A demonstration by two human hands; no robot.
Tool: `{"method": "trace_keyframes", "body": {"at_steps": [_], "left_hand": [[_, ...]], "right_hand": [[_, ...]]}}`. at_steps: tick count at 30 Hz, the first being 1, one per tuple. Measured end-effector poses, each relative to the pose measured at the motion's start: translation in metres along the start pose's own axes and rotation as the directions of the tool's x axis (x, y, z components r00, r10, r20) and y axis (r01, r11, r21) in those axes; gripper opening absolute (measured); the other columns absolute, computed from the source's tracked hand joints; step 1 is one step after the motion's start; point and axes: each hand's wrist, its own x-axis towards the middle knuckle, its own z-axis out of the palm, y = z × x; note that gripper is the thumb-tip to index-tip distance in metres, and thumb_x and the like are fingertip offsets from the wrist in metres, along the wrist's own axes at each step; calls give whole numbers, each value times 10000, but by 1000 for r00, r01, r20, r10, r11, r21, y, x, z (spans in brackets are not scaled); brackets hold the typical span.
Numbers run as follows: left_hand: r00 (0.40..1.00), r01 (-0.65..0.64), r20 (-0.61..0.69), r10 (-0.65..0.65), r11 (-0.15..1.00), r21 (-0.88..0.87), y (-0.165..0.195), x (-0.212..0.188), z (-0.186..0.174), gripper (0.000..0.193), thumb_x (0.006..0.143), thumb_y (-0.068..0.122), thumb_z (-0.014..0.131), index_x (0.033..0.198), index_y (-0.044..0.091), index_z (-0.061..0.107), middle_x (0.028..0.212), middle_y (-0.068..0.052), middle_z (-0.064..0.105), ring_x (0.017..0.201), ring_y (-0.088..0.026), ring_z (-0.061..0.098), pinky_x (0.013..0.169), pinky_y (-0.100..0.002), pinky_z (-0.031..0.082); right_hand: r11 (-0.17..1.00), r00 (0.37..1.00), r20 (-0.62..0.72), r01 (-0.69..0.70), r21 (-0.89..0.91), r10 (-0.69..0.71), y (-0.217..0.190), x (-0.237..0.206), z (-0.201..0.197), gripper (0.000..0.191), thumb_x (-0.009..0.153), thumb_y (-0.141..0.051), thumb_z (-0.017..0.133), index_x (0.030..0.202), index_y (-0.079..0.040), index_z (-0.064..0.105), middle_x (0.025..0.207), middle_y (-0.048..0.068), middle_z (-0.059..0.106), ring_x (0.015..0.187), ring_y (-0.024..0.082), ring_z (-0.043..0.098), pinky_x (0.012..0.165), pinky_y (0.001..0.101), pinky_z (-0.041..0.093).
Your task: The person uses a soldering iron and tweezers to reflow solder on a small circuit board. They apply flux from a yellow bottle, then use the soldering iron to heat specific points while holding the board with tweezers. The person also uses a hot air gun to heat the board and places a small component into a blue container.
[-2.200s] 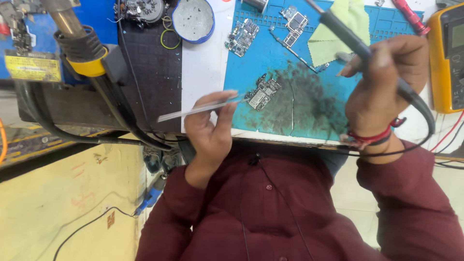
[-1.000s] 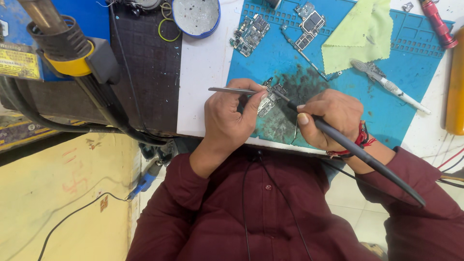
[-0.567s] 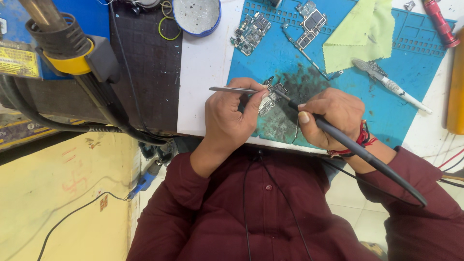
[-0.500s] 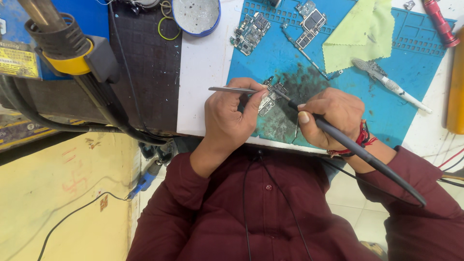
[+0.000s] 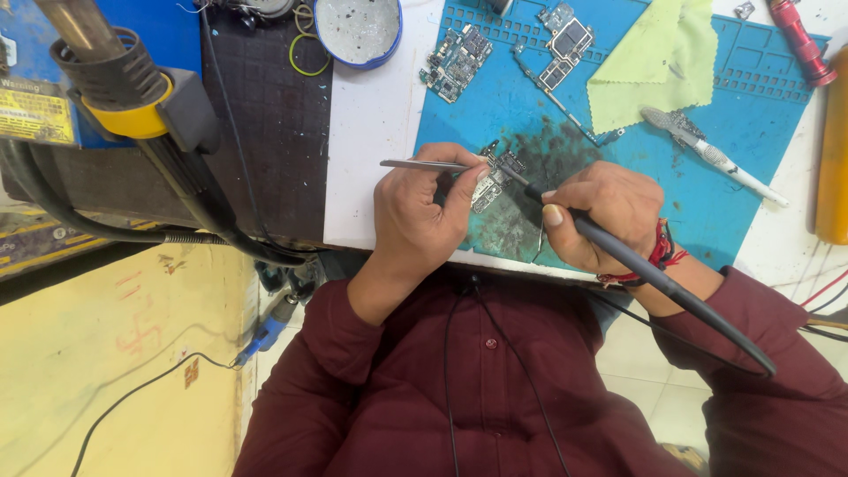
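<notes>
— Right, see the yellow rectangular label (image 5: 37, 110), far left of the blue mat (image 5: 760, 124)?

— Yes. On the mat, left hand (image 5: 415, 221) pinches tweezers (image 5: 424, 165) against the small circuit board (image 5: 490, 181); right hand (image 5: 601, 216) grips a black soldering iron (image 5: 654, 278).

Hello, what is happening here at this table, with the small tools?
A person in a dark red shirt works at a small circuit board on a blue mat. The left hand holds metal tweezers at the board. The right hand holds a black soldering iron like a pen, its tip at the board. More boards, a yellow-green cloth and a white-handled brush lie farther back on the mat.
</notes>
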Motion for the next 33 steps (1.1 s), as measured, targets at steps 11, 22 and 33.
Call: {"method": "trace_keyframes", "body": {"at_steps": [11,22,33], "left_hand": [[1000,8,15,-8,1000,-8,0,1,-1,81,999,95,744,1026,63,675,804,-29,715,633,-105,672,578,-264,488],[1000,-4,4,4,1000,4,0,1,0,91,995,99,748,1025,70,666,774,-21,703,614,-99,661,560,-261,474],[1000,-2,1,2,1000,9,0,1,0,95,996,110,749,1026,74,666,772,-20,706,615,-100,663,561,-265,478]], "right_hand": [[1000,1000,-5,-4,-21,4,0,0,0,125,948,-39,710,946,-44,584,816,86,703,675,253,664,620,354,507],[1000,1000,-6,3,-18,-3,0,1,0,123,950,-44,715,944,-45,591,816,89,700,668,256,658,617,355,502],[1000,1000,-3,4,-15,-4,1,0,0,118,954,-51,708,943,-45,591,811,85,698,662,257,655,617,359,499]]}}
